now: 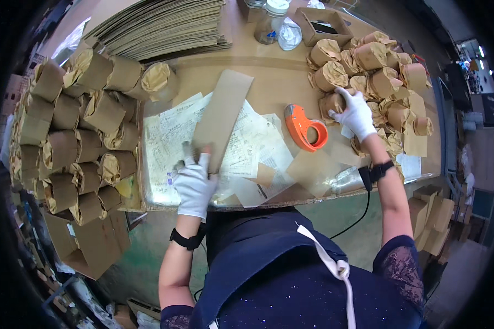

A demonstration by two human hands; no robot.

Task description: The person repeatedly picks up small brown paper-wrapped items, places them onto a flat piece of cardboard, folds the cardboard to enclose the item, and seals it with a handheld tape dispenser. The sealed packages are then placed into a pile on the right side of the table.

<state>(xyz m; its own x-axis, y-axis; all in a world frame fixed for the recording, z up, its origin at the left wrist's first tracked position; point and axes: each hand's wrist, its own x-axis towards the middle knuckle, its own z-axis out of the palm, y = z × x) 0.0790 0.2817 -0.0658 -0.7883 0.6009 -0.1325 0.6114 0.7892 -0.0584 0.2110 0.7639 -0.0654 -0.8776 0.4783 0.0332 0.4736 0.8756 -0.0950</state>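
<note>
The left hand [194,183], in a white knit glove, lies flat with its grip spread on the near end of a long strip of brown kraft paper [223,118], pinning it to the tabletop [269,68]; the strip runs away toward the far side, smooth and straight-edged, over a scatter of thin printed paper sheets [170,137] under a clear glossy film. The right hand [355,114], gloved the same way, reaches out to the far right, its grip curled around a small paper-wrapped bundle [332,103] at the near edge of a heap of wrapped bundles [376,68], each a stubby cylinder with crumpled, twisted ends. Between the two hands sits an orange plastic tape dispenser [306,128], rounded, with a hollow core. To the left a bigger mass of wrapped rolls [74,142] lies stacked on its sides, the paper wrinkled at the mouths. At the far left of the tabletop rests a stack of flat cardboard sheets [164,24], layered edges showing. A clear jar with a pale lid [270,22] and a small open cardboard box [324,24] stand at the far side.
</note>
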